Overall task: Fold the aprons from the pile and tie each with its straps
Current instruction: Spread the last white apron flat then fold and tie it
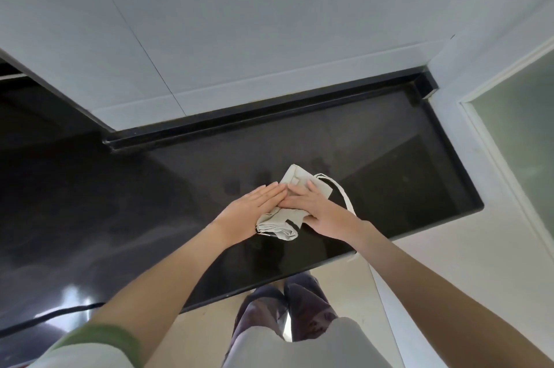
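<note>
A beige apron (295, 184) lies folded into a small thick bundle on the black countertop (389, 175). One of its straps (344, 196) loops out to the right across the counter. My left hand (254, 208) lies flat, fingers straight, on the bundle's left side. My right hand (314, 205) presses flat on its right side, fingertips touching those of the left. The bundle's near end (278, 228) shows stacked layers between my wrists. No pile of other aprons is in view.
White tiled wall (239, 37) rises behind the counter's raised black back edge (269, 109). The counter ends at a front edge (329, 262) near my legs and at the right by a white wall corner. A black cable (45, 316) runs at the lower left.
</note>
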Demonstrator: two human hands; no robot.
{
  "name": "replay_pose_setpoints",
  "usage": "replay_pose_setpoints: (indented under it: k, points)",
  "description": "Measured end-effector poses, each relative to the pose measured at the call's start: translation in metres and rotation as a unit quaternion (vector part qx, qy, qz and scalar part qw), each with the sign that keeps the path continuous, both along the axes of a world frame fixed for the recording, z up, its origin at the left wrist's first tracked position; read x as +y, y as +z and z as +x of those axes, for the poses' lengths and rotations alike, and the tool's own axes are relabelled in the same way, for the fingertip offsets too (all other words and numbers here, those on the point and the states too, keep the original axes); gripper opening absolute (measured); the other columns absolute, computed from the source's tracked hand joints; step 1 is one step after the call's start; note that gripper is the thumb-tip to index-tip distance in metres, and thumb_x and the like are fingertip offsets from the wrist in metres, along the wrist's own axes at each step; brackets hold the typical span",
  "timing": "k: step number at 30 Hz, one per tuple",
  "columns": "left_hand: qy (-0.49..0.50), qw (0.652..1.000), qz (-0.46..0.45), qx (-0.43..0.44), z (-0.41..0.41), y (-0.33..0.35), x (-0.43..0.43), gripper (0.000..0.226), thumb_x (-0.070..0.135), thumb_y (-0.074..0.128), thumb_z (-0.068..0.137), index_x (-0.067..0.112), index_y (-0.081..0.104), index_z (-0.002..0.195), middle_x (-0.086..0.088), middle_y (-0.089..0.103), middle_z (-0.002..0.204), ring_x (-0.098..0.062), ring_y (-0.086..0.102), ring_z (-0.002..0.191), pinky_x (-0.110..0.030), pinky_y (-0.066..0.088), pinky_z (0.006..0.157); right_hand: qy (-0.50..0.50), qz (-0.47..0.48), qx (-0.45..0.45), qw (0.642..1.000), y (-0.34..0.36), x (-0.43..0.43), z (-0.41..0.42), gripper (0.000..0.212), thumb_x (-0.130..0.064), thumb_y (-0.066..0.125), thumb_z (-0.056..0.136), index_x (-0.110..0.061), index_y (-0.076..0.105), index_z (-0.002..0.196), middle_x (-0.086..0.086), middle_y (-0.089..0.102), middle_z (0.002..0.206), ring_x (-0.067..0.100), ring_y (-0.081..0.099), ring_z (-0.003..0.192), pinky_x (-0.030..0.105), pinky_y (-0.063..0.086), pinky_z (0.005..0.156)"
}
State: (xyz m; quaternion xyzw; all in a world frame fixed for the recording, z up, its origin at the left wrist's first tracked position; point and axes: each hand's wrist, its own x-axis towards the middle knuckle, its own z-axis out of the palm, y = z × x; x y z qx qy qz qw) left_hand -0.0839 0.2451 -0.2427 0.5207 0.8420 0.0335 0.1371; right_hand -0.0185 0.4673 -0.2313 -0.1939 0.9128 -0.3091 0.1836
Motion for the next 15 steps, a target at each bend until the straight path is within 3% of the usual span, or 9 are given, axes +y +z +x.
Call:
replay_pose_setpoints:
  k: [3, 4, 6, 8, 12, 13, 15]
  points:
    - [-0.036, 0.993, -0.016, 0.109, 0.007, -0.007, 0.009, 0.050, 0.020, 0.044, 0.088, 0.007, 0.050, 0.136, -0.009, 0.054, 0.140, -0.019, 0.051, 0.129, -0.032, 0.024, 0.114, -0.005, 0.046, 0.106, 0.993, -0.011, 0.006, 0.009, 0.071, 0.001, 0.067, 0.080, -0.012, 0.039, 0.144, 0.004, 0.042, 0.149, 0.016, 0.016, 0.147, 0.039, -0.001, 0.121]
    - [-0.033, 0.989, -0.042, 0.136, 0.011, -0.004, 0.013, 0.051, 0.019, 0.030, 0.092, 0.005, 0.044, 0.139, -0.011, 0.048, 0.144, -0.022, 0.045, 0.134, -0.034, 0.018, 0.116, -0.018, 0.064, 0.132, 0.989, -0.013, 0.008, 0.011, 0.079, -0.003, 0.072, 0.075, -0.010, 0.035, 0.145, 0.007, 0.040, 0.150, 0.019, 0.018, 0.146, 0.042, 0.006, 0.121]
    - [-0.022, 0.977, -0.100, 0.185, 0.022, 0.000, 0.023, 0.052, 0.015, 0.017, 0.102, -0.006, 0.013, 0.149, -0.022, 0.016, 0.157, -0.031, 0.017, 0.147, -0.039, -0.002, 0.116, -0.050, 0.075, 0.157, 0.983, -0.013, 0.012, 0.015, 0.089, -0.017, 0.080, 0.072, -0.010, 0.031, 0.146, 0.008, 0.039, 0.151, 0.020, 0.022, 0.146, 0.042, 0.013, 0.120]
    - [0.009, 0.972, -0.175, 0.156, 0.029, 0.012, 0.037, 0.056, 0.017, 0.020, 0.106, -0.009, -0.006, 0.148, -0.025, -0.003, 0.158, -0.036, 0.000, 0.148, -0.042, -0.010, 0.114, -0.037, 0.077, 0.165, 0.983, -0.015, 0.015, 0.020, 0.088, -0.024, 0.080, 0.074, -0.012, 0.032, 0.146, 0.006, 0.041, 0.150, 0.017, 0.024, 0.144, 0.035, 0.012, 0.121]
    - [0.016, 0.976, -0.154, 0.155, 0.029, 0.013, 0.041, 0.062, 0.020, 0.031, 0.105, -0.009, -0.003, 0.148, -0.028, 0.000, 0.158, -0.039, 0.002, 0.147, -0.044, -0.003, 0.116, -0.005, 0.092, 0.130, 0.987, -0.029, 0.022, 0.032, 0.090, -0.026, 0.079, 0.077, -0.018, 0.027, 0.149, -0.002, 0.033, 0.153, 0.005, 0.012, 0.147, 0.028, 0.005, 0.121]
    - [0.012, 0.980, -0.135, 0.145, 0.026, 0.008, 0.036, 0.063, 0.023, 0.035, 0.105, -0.008, 0.004, 0.149, -0.028, 0.006, 0.157, -0.039, 0.008, 0.147, -0.044, 0.001, 0.117, -0.011, 0.088, 0.124, 0.988, -0.032, 0.022, 0.033, 0.089, -0.026, 0.079, 0.077, -0.018, 0.027, 0.149, -0.003, 0.032, 0.153, 0.004, 0.011, 0.147, 0.027, 0.003, 0.121]
    - [0.005, 0.987, -0.103, 0.119, 0.018, 0.006, 0.025, 0.063, 0.033, 0.054, 0.096, -0.005, 0.036, 0.143, -0.027, 0.039, 0.146, -0.036, 0.037, 0.138, -0.042, 0.022, 0.115, -0.021, 0.074, 0.123, 0.989, -0.035, 0.023, 0.034, 0.085, -0.024, 0.077, 0.079, -0.017, 0.029, 0.148, -0.003, 0.034, 0.152, 0.006, 0.016, 0.145, 0.027, 0.003, 0.121]
